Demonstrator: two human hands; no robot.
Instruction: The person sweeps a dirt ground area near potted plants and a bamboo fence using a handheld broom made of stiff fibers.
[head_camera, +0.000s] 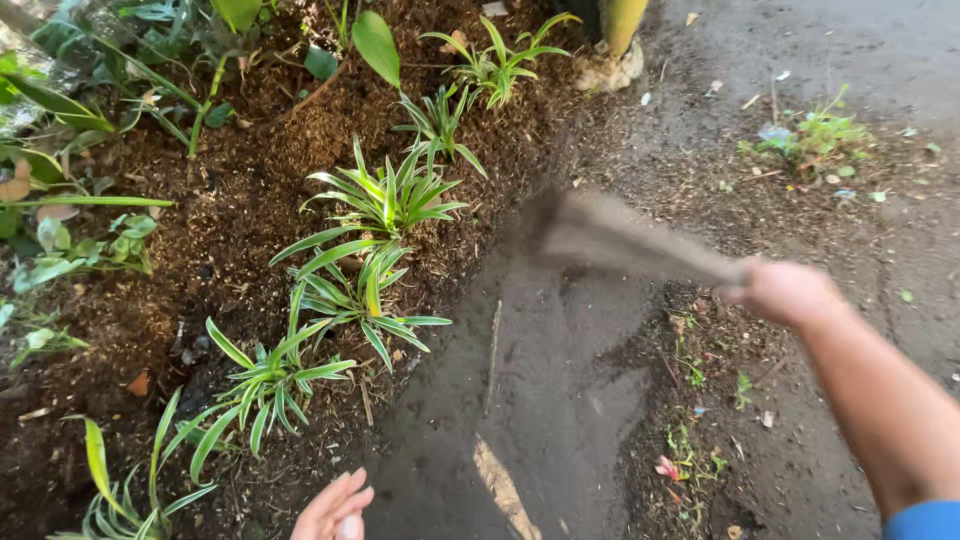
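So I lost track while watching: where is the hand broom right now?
In the head view the hand broom is right of centre, blurred, gripped by the right hand, its bristles reaching left over the dark ground beside the row of striped green plants.

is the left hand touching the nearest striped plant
Apart. The head view shows the left hand at the bottom edge, with bare soil between it and the striped plant.
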